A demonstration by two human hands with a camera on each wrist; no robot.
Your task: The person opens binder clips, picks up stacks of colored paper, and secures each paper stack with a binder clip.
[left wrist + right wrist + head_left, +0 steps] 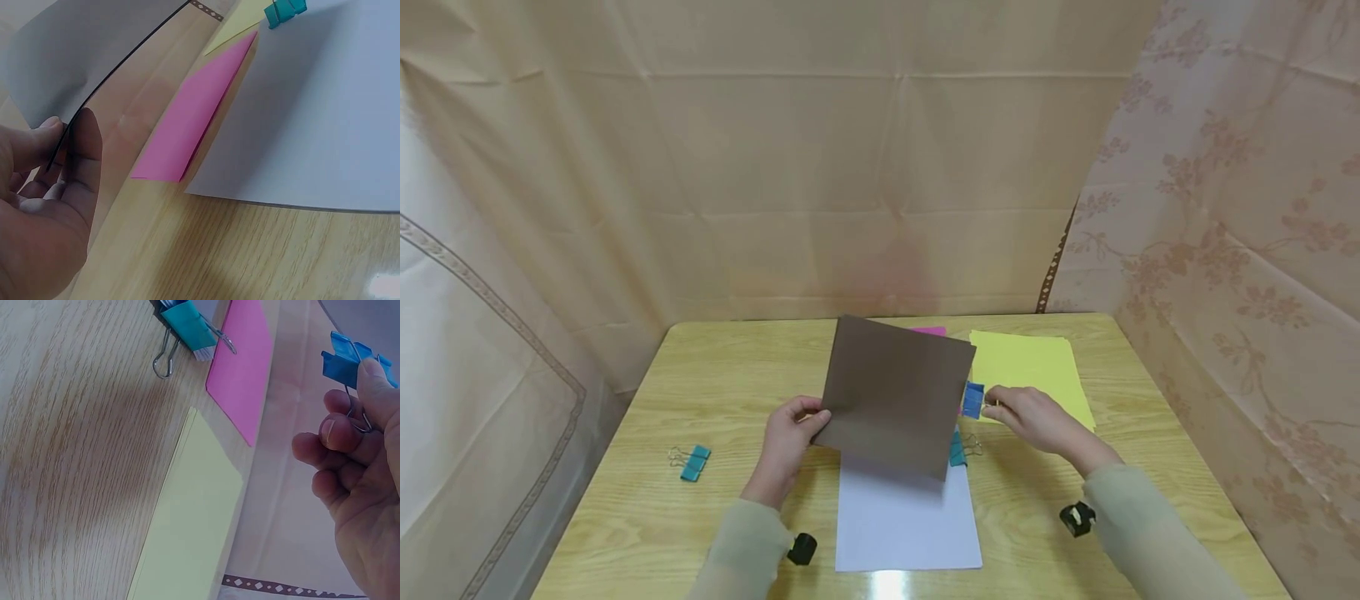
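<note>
My left hand (788,446) pinches the lower left corner of a dark brown sheet of paper (895,392), thumb in front, and holds it up tilted above the table. In the left wrist view the sheet's thin dark edge runs between thumb and fingers. With the thumb and fingers of my right hand (1037,421) I grip a blue binder clip (342,369) by its wire handles. That clip overlaps the dark sheet's right edge in the head view. Below lies a stack of white paper (906,525) with a teal binder clip (957,450) on its right edge.
A second teal binder clip (696,463) lies on the wooden table (737,358) at the left. Yellow paper (1033,358) lies at the back right, and pink paper (197,112) behind the white stack. Curtains (880,167) hang behind and at both sides.
</note>
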